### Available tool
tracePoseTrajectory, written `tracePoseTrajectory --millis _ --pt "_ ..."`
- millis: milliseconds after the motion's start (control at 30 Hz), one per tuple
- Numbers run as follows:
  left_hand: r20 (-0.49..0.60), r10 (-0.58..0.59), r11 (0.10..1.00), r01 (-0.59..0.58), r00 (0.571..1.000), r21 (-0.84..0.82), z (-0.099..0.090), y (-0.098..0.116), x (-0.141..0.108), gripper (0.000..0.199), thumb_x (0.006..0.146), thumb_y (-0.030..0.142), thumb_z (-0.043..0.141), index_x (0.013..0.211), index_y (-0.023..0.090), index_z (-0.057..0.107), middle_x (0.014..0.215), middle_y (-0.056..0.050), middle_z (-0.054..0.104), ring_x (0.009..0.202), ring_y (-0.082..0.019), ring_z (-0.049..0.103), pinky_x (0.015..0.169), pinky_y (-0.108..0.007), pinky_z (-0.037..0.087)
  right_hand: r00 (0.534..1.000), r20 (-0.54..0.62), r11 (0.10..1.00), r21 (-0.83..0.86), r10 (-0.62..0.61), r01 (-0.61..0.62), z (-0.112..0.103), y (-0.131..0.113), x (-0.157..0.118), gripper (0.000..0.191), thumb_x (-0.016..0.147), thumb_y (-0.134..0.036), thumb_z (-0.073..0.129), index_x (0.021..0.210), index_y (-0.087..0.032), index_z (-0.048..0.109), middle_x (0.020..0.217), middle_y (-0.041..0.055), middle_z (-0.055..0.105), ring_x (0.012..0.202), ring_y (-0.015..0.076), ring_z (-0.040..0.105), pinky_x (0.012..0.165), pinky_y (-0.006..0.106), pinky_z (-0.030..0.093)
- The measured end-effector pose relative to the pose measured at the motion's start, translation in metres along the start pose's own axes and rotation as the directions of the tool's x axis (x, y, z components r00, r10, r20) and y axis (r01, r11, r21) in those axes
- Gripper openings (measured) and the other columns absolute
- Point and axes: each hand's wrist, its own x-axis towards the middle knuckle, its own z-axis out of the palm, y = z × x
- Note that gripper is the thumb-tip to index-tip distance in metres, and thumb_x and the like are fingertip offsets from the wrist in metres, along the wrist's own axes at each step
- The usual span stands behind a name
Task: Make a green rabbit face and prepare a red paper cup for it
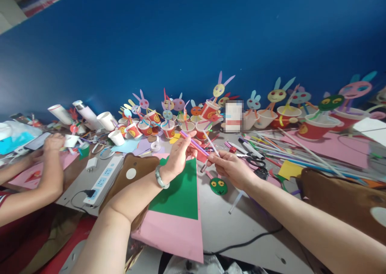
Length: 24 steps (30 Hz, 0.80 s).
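My left hand (180, 155), with a jade-coloured bangle at its wrist, is closed around thin purple and red straws (197, 146). My right hand (233, 168) pinches the near end of these straws, and a thin white stick (211, 143) rises from its fingertips. Whether the white stick is gripped too is hard to tell. Below the hands a green paper face (218, 186) with yellow eyes and pink ears lies on the table. A green sheet (177, 201) lies on a pink sheet (171, 235) beneath my left forearm.
Paper cups with rabbit-like faces (208, 110) line the blue wall. A white power strip (103, 180) lies at left, and a co-worker's arm (52, 165) reaches over pink paper. Scissors (256, 160), markers (249, 147) and coloured sticks (289, 151) crowd the right. A black cable (250, 242) crosses in front.
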Motion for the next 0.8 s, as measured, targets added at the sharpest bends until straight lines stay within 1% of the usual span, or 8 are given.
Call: tracePoseTrajectory --millis 100,167,300,400,467,533,667,800 --pt "-0.003 0.005 1.000 -0.005 1.000 0.003 0.001 0.001 0.000 0.053 0.087 0.056 0.070 0.122 0.016 0.068 0.055 0.005 0.057 0.050 -0.009 0.053 0.052 -0.022 0.039 1.000 0.015 1.000 -0.007 0.004 -0.004 0.001 0.000 0.000 0.042 0.073 -0.056 0.080 0.073 -0.018 0.062 0.042 -0.0089 0.037 0.041 0.0050 0.021 0.045 0.028 0.008" --pt "0.009 0.011 1.000 -0.011 1.000 0.014 0.001 0.002 0.000 0.047 0.088 0.058 0.069 0.109 0.016 0.070 0.056 0.004 0.057 0.050 -0.008 0.052 0.051 -0.022 0.038 1.000 0.027 1.000 -0.022 0.005 -0.004 0.001 0.002 0.000 0.042 0.075 -0.057 0.079 0.074 -0.018 0.062 0.044 -0.0076 0.041 0.041 0.0050 0.021 0.045 0.028 0.009" --pt "0.022 0.008 0.999 -0.009 1.000 0.036 -0.001 0.003 0.001 0.043 0.087 0.057 0.069 0.087 0.014 0.070 0.058 0.002 0.058 0.048 -0.007 0.049 0.047 -0.021 0.034 0.999 -0.017 0.997 -0.068 -0.035 0.034 -0.004 0.008 0.004 0.046 0.080 -0.064 0.071 0.082 -0.018 0.067 0.060 -0.0012 0.059 0.043 0.0047 0.022 0.044 0.027 0.013" --pt "0.029 -0.007 0.997 0.005 1.000 0.073 -0.001 0.002 0.001 0.043 0.086 0.056 0.069 0.089 0.014 0.072 0.064 0.001 0.062 0.048 -0.006 0.048 0.047 -0.020 0.033 0.998 -0.006 0.992 -0.115 -0.060 0.059 -0.009 0.009 0.007 0.049 0.086 -0.064 0.063 0.092 -0.017 0.074 0.078 0.0052 0.070 0.048 0.0077 0.038 0.044 0.027 0.026" --pt "0.051 -0.020 0.991 0.013 0.999 0.135 0.000 0.001 -0.001 0.045 0.086 0.057 0.069 0.092 0.013 0.075 0.067 0.000 0.063 0.049 -0.005 0.049 0.048 -0.020 0.033 0.997 0.077 0.993 -0.115 -0.019 0.028 -0.010 0.008 0.007 0.051 0.090 -0.063 0.057 0.096 -0.016 0.076 0.079 0.0076 0.071 0.056 0.0123 0.051 0.048 0.027 0.035" --pt "0.069 -0.038 0.979 0.024 0.997 0.205 0.001 0.001 -0.003 0.048 0.085 0.059 0.069 0.093 0.013 0.077 0.065 0.000 0.061 0.050 -0.006 0.048 0.049 -0.021 0.034 0.987 0.159 0.995 -0.101 0.026 -0.010 -0.009 0.007 0.006 0.051 0.091 -0.061 0.055 0.095 -0.015 0.076 0.078 0.0083 0.071 0.064 0.0156 0.058 0.054 0.028 0.041" --pt "0.086 -0.075 0.963 0.050 0.993 0.266 0.005 0.001 -0.006 0.051 0.080 0.062 0.072 0.091 0.013 0.079 0.061 0.002 0.056 0.049 -0.006 0.046 0.049 -0.021 0.035 0.972 0.233 0.993 -0.111 -0.005 0.032 -0.007 0.009 0.006 0.050 0.090 -0.062 0.059 0.092 -0.016 0.076 0.084 0.0081 0.072 0.070 0.0170 0.061 0.066 0.030 0.047" --pt "0.083 -0.071 0.956 0.044 0.994 0.290 0.005 0.003 -0.006 0.051 0.083 0.063 0.069 0.093 0.013 0.079 0.058 0.003 0.053 0.050 -0.006 0.046 0.049 -0.021 0.035 0.973 0.228 0.979 -0.186 -0.045 0.089 -0.011 0.014 0.008 0.055 0.089 -0.068 0.057 0.091 -0.016 0.076 0.078 0.0072 0.071 0.069 0.0179 0.059 0.064 0.031 0.046"
